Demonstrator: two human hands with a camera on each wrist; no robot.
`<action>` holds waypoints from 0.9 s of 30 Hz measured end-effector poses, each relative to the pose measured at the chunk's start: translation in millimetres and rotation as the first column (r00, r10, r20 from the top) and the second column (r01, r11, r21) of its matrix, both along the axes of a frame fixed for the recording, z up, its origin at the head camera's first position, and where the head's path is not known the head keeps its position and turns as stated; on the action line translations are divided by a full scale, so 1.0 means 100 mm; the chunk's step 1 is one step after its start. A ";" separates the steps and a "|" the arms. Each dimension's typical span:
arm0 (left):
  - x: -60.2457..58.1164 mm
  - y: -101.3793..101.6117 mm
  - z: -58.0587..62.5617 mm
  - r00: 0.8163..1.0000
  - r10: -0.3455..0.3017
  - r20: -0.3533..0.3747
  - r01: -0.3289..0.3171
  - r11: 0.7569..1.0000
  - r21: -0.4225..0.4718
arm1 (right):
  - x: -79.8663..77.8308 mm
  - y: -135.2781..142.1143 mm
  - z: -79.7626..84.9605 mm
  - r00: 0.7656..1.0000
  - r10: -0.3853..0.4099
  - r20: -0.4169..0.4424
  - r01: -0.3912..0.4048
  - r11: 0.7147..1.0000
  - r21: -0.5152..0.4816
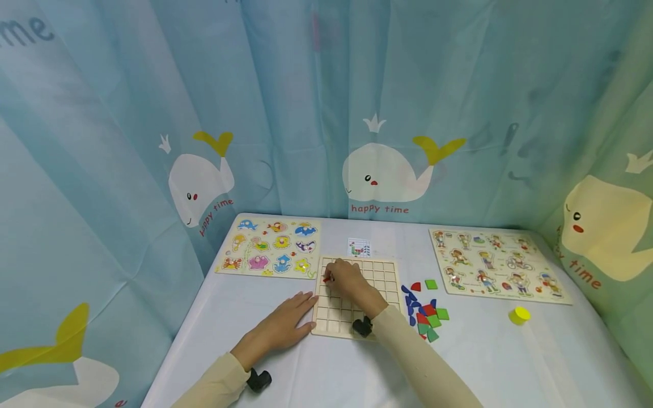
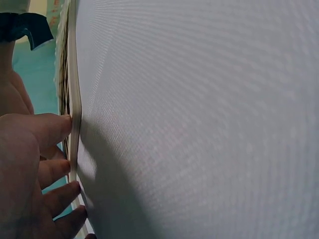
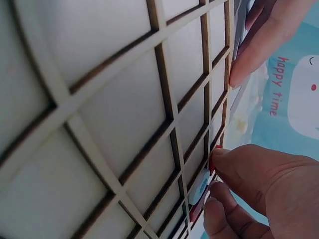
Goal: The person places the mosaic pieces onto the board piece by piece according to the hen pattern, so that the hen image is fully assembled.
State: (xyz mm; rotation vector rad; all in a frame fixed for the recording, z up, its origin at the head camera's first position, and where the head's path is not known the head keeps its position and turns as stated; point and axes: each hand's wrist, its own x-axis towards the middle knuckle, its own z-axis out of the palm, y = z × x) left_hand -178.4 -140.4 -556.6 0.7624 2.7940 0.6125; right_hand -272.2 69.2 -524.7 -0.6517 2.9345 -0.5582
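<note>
Matt wooden grid board (image 1: 382, 277) – finely woven-looking tablecloth (image 1: 490, 362) – smooth, faintly glossy curtain (image 1: 306, 85)

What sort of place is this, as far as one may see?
Probably a children's play corner, perhaps staged: whale-print curtains, picture puzzle boards and a wooden grid board suggest it.

From here I see a blue curtain (image 1: 296, 85) with white whales (image 1: 385, 175) and red words (image 1: 380, 209), behind and beside a white surface (image 1: 219, 311).

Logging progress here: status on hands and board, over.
Right hand pinching red piece at grid board. Left hand touching its left edge. Loose pieces right of it, not blocking.
</note>
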 end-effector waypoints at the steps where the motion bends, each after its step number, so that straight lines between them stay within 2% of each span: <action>1: 0.00 0.00 0.00 1.000 0.000 0.000 0.000 1.000 0.000 | 0.00 0.01 0.01 1.000 0.002 -0.003 -0.002 1.000 -0.007; 6: 0.00 0.01 0.00 1.000 0.007 0.006 -0.007 1.000 -0.012 | 0.00 0.10 0.07 1.000 -0.020 0.016 0.021 1.000 -0.021; 9: 0.01 0.02 0.00 1.000 0.017 0.014 -0.017 1.000 -0.023 | 0.00 0.25 0.11 0.998 -0.041 0.038 0.042 0.998 -0.042; 15: 0.02 0.03 0.01 0.999 0.026 0.029 -0.026 1.000 -0.017 | 0.02 0.76 0.15 0.997 -0.067 0.031 0.069 0.995 -0.071; 20: 0.03 0.04 0.04 0.999 0.028 0.029 -0.028 0.999 -0.019 | 0.08 1.26 0.16 0.991 -0.122 0.050 0.125 0.990 -0.059; 24: 0.04 0.04 0.04 0.999 0.026 0.024 -0.026 1.000 -0.013 | 0.11 1.63 0.16 0.976 -0.199 0.093 0.202 0.979 -0.028; 27: 0.04 0.04 0.05 0.999 0.027 0.025 -0.027 1.000 -0.002 | 0.12 1.87 0.17 0.954 -0.262 0.149 0.265 0.964 -0.002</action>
